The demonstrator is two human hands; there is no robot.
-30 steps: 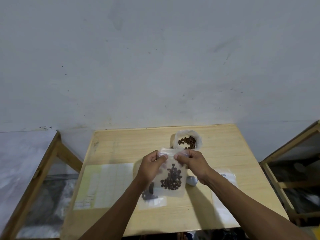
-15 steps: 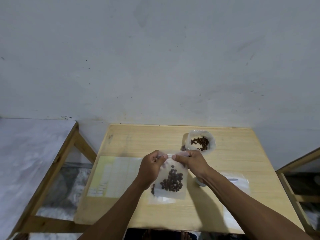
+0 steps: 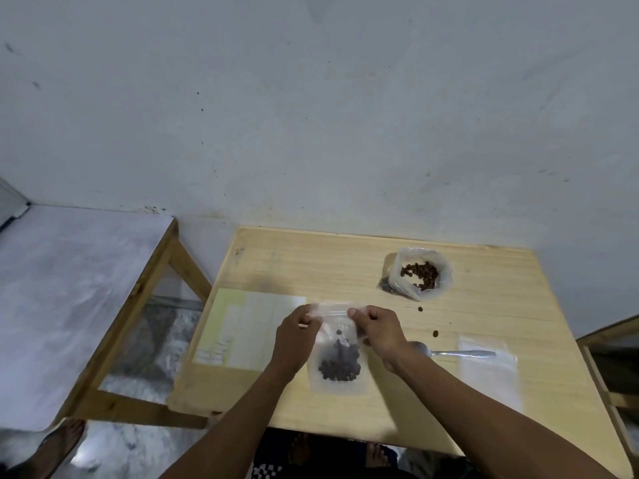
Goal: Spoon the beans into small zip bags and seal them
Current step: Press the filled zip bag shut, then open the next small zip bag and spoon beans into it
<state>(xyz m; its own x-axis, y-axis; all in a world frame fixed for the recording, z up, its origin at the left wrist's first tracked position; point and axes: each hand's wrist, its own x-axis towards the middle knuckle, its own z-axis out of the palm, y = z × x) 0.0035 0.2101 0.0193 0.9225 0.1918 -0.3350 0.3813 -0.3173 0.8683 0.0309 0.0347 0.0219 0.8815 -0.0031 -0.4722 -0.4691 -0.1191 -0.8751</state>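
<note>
Head view: clear zip bag (image 3: 337,375), dark beans (image 3: 339,366) heaped low inside, hangs upright; left hand (image 3: 297,335) and right hand (image 3: 380,328) pinch its top strip.

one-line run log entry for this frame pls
phase: sealing | left hand: pinches zip bag top | right hand: pinches bag top | beans: in bag | spoon: on table | strays: two loose beans

No text can be read anywhere (the sheet (image 3: 249,326) on the table shows only blurred marks).

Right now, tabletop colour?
Light, pale-yellow wood grain table, clearest in the head view.
</note>
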